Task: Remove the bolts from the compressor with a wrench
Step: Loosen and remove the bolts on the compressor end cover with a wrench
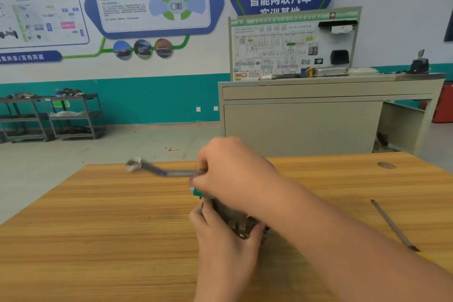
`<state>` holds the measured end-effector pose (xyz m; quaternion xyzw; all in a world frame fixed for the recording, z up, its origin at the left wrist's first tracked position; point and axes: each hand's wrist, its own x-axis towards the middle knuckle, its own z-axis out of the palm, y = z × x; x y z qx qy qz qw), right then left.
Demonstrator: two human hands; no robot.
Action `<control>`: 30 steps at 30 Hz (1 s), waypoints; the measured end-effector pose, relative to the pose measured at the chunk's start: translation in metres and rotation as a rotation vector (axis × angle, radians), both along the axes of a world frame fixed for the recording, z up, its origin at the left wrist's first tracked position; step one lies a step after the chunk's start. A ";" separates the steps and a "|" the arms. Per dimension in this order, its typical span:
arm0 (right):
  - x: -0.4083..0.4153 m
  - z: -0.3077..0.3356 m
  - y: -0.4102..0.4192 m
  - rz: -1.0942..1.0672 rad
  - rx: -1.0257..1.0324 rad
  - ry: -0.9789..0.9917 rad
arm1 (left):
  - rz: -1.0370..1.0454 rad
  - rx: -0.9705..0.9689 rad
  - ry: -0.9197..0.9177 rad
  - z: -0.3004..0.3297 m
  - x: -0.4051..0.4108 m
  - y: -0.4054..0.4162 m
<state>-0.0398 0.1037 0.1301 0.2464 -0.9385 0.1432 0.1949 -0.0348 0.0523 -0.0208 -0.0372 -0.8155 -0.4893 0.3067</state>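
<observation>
A: Item 1, compressor [232,218]. Where was it?
B: Mid-table, wooden table [110,228], near the front centre. Mostly hidden by both hands; grey metal body, green fitting [196,192] at its left end.

A: Item 2, wrench [157,170]?
B: Blurred. Handle ran left from the right hand [232,171], free end out over the table's far edge. Working end hidden under that hand, so couldn't tell if it sat on a bolt.

A: Hands?
B: Right hand: fingers curled round the wrench shank. Left hand [220,233]: fingers wrapped round the compressor's near end, thumb to the left side, bracing it.

A: Doing the step well?
B: Judgement only: seat the wrench fully on the bolt head, keep the body pinned w/ the left hand, pull in a steady arc so it doesn't slip & round the head.

A: Containers?
B: None on the table. Loose screwdriver [392,225] lay well apart at right. No bolts seen set aside. Bkgd: two shelf carts [71,115] w/ unclear parts; a cabinet bench [318,115] carrying a wiring display board [291,46].
</observation>
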 end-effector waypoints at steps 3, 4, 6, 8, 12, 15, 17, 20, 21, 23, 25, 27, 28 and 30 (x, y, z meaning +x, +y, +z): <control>0.036 -0.040 0.018 0.166 -0.141 0.279 | 0.035 0.007 0.005 0.001 -0.002 -0.002; 0.042 -0.057 0.027 0.198 -0.220 0.393 | 0.052 0.058 -0.003 0.000 -0.002 -0.001; 0.051 -0.090 0.048 0.254 -0.605 0.475 | 0.112 -0.003 0.035 -0.006 0.000 -0.002; 0.055 -0.102 0.064 0.210 -1.142 0.293 | 0.117 0.068 0.035 -0.009 0.004 -0.005; 0.029 -0.094 0.083 0.034 -1.794 -0.207 | 0.052 0.045 0.028 -0.010 0.003 -0.008; -0.013 -0.072 0.100 -0.325 -1.494 -0.201 | 0.022 0.011 0.017 -0.007 0.003 -0.007; -0.040 -0.047 0.108 -0.423 -1.200 -0.220 | 0.021 0.007 -0.014 -0.005 0.001 -0.005; -0.068 -0.009 0.092 -0.499 -0.735 -0.243 | 0.011 -0.011 -0.007 -0.002 -0.001 -0.002; -0.071 0.001 0.078 -0.504 -0.569 -0.229 | 0.004 -0.027 0.003 -0.001 -0.002 -0.001; -0.069 0.016 0.046 -0.433 -0.331 -0.185 | 0.002 -0.065 0.030 0.000 -0.004 0.000; -0.054 0.020 0.019 -0.329 -0.180 -0.136 | -0.005 -0.072 0.016 0.001 -0.005 0.000; -0.030 0.011 0.009 -0.230 -0.074 -0.026 | -0.022 -0.070 -0.003 0.003 -0.003 0.001; -0.016 0.000 0.011 -0.167 -0.088 0.046 | -0.033 -0.074 -0.006 0.004 -0.002 0.001; 0.011 -0.026 0.021 0.018 -0.233 0.261 | -0.062 -0.094 0.006 0.009 0.002 0.002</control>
